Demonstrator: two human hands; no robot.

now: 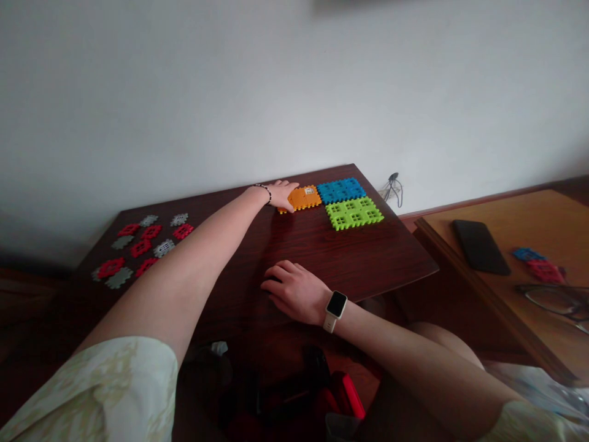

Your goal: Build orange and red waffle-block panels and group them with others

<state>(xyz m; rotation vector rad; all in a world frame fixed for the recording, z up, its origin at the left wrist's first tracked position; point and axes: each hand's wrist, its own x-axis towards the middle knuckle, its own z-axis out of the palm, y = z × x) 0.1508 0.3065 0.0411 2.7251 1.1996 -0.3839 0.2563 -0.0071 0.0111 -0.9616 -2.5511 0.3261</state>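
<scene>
**Left hand on the orange waffle tile, right hand nearby**

The orange plastic waffle tile (304,198) lies toward the far edge of a dark reddish wood desk (350,261), with the left hand (281,195) against its left side. The hand lies narrow and low, but I cannot tell whether it grips the tile or only rests there. A stiff, light tile like this should lift easily (those notched edges look like the best place to pinch).

At 3 o'clock from the orange tile, a blue waffle tile (340,191) sits touching it, and a green waffle tile (354,213) lies at about 4 o'clock. At 6 o'clock, the right hand (289,291) rests palm down, loosely curled, holding nothing visible. A white smartwatch (336,305) sits on that wrist.

Red waffle tiles (140,248) and grey waffle tiles (164,248) lie scattered at 8 o'clock. Further out at 4 o'clock, a lighter wooden table (497,209) bears a black smartphone (481,247) and eyeglasses (552,299).
</scene>
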